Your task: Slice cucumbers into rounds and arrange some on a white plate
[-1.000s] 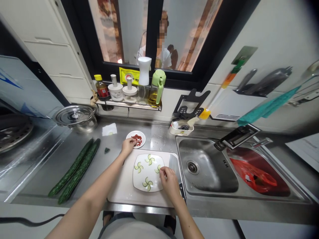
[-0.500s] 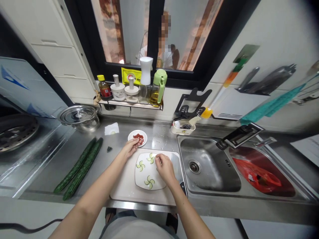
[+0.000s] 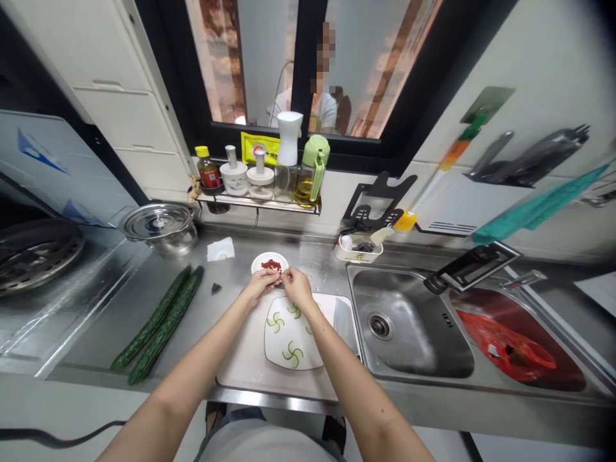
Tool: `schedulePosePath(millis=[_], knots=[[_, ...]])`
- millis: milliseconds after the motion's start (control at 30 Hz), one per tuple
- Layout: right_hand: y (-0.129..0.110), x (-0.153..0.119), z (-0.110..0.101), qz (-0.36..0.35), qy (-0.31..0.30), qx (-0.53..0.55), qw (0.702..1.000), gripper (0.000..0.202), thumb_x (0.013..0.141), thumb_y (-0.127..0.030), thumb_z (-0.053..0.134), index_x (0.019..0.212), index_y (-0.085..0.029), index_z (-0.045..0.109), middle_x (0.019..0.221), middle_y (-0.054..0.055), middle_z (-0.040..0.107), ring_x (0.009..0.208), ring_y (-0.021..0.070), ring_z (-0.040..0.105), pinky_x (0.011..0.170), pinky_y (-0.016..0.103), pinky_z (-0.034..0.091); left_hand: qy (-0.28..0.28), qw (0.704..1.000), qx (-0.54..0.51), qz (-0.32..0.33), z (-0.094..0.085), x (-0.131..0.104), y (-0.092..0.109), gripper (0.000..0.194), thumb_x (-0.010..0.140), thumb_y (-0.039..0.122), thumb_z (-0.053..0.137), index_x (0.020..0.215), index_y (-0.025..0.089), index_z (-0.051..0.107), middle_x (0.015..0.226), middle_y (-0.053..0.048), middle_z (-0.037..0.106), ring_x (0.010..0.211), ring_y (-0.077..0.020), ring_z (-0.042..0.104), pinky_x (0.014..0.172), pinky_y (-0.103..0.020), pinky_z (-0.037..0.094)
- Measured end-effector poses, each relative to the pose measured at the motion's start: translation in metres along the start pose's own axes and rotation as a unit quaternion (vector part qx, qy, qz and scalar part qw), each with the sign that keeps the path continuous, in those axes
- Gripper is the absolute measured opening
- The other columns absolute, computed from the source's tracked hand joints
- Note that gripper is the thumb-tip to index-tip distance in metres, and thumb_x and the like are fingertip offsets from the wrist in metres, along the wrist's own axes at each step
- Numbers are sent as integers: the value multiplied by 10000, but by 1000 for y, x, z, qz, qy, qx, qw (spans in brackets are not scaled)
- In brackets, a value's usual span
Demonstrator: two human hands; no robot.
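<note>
My left hand (image 3: 262,283) is closed, fingertips pinched at the near edge of a small white dish (image 3: 256,262) of small red pieces (image 3: 271,264). A red bit shows at its fingertips. Right beside it, my right hand (image 3: 296,286) is also pinched, its fingertips meeting the left ones; whatever they hold is hidden. Below the hands lies a white squarish plate (image 3: 276,350) bearing several pinwheels of thin green-edged slices (image 3: 292,354). My right forearm covers part of it. The plate rests on a pale cutting board (image 3: 235,369), with a knife blade (image 3: 342,319) at its right.
Two long cucumbers (image 3: 166,321) lie at left, near a dark scrap (image 3: 216,289) and a white paper (image 3: 221,249). A lidded steel pot (image 3: 161,228) stands behind. At right is a double sink (image 3: 409,327) holding a red bag (image 3: 505,346). A condiment shelf (image 3: 260,200) hangs behind.
My right hand has moved up and left from the plate with the pinwheels to meet my left hand. The left hand has drawn back slightly from the red pieces to the dish's near edge.
</note>
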State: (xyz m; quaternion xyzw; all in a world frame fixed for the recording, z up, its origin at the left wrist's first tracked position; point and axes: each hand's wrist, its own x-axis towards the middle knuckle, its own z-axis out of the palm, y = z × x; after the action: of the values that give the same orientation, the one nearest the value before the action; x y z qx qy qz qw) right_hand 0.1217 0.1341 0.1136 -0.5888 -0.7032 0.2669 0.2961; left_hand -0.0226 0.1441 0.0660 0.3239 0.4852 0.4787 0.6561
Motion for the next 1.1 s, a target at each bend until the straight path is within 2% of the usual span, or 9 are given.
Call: schedulePosePath(millis=[233,433,600,733,800,867,933,1000,1100], knots=[[4,12,12,6,9,36,999,178,825,-234,476,739,-189,625,741,22,665,687,136,568,660,225,402,10,1000,-2,7,-1,0,5,350,587,348,812,798,110,665,713,-60,677,658,-116,625,589,-202,462],[8,14,16,9,32,99,995,204,812,-279,454,719,-203,618,721,-1,666,665,129,565,671,224,428,58,998,2,19,-7,4,5,346,605,314,793,858,104,685,755,-80,701,653,-123,634,601,-218,481],[13,15,18,17,18,133,991,218,801,-330,466,726,-202,625,690,-9,665,651,132,571,656,226,439,102,989,91,63,-10,10,4,396,634,294,763,978,107,699,799,-78,718,688,-160,656,653,-266,511],[15,17,21,18,15,160,987,223,802,-341,462,727,-201,619,707,-8,671,659,133,584,673,232,447,91,970,199,103,-12,10,4,375,740,285,664,1078,123,684,738,-62,713,628,-158,644,646,-275,506],[16,17,23,15,15,172,985,224,803,-344,462,727,-202,617,713,-5,671,661,134,589,680,236,449,92,948,277,129,-15,10,4,314,761,267,637,1044,151,704,782,-61,722,686,-167,653,697,-280,503],[18,16,25,11,20,177,984,222,798,-351,470,726,-200,617,718,-2,668,670,136,591,689,241,451,93,921,347,149,-17,11,4,214,744,238,646,928,173,736,856,-56,728,783,-180,655,760,-283,495],[22,14,25,10,29,174,984,223,790,-359,481,722,-198,620,719,1,664,685,141,590,698,247,452,78,908,381,156,-19,13,5,135,725,209,654,821,174,741,896,-51,726,839,-186,648,789,-282,488],[26,12,24,13,37,169,985,227,787,-365,484,723,-198,624,717,2,659,693,144,585,699,252,452,75,914,368,153,-20,14,7,129,728,198,644,812,169,737,913,-54,725,842,-184,646,788,-281,488],[31,8,21,22,45,162,986,229,785,-370,488,739,-198,632,714,3,656,692,148,577,695,257,450,115,940,287,141,-18,11,11,172,743,228,639,871,155,728,903,-66,725,801,-178,645,754,-276,493]])
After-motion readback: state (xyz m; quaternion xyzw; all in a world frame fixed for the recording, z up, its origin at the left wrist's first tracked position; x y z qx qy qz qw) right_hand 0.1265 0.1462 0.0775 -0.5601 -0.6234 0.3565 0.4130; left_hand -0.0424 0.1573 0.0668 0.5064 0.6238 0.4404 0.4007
